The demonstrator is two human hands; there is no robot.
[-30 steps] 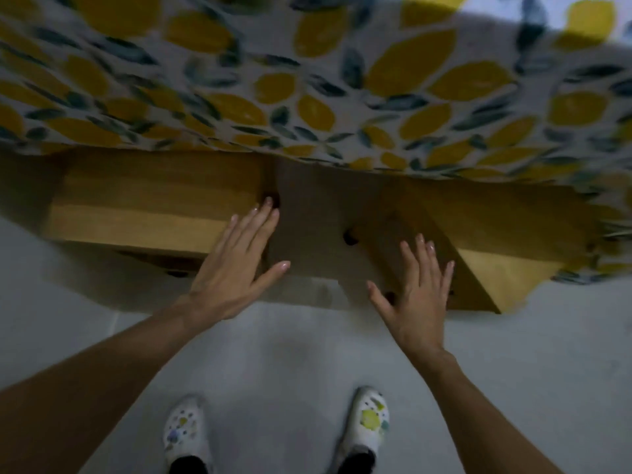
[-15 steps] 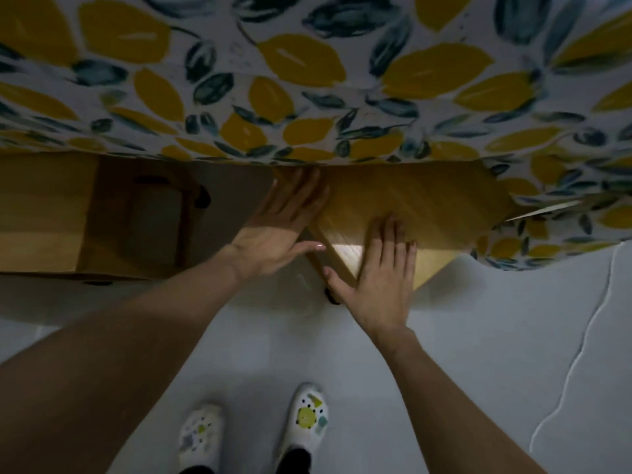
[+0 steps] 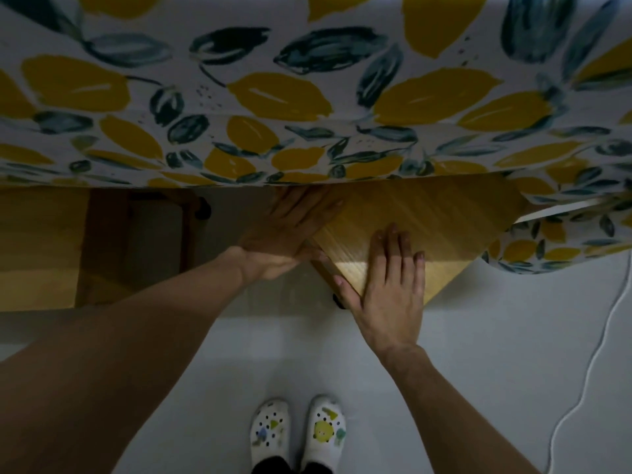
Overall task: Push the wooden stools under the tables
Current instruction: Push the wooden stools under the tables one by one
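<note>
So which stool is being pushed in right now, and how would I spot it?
Find the table's lemon-print tablecloth. Below its hem, right of centre, the stool sticks out corner-first, with both hands flat on it. Unlike the square-on stool at the left, it sits turned at an angle.

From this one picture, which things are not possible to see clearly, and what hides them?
All in the head view:
- Table under the tablecloth: fully covered, so its edge and legs are hidden.
- Far part of the right stool: hidden by the hanging cloth.
- Left hand: fingertips lost in shadow below the cloth.
- Left stool: cut off by the picture's left edge.
- White cable: both ends leave the frame.
</note>
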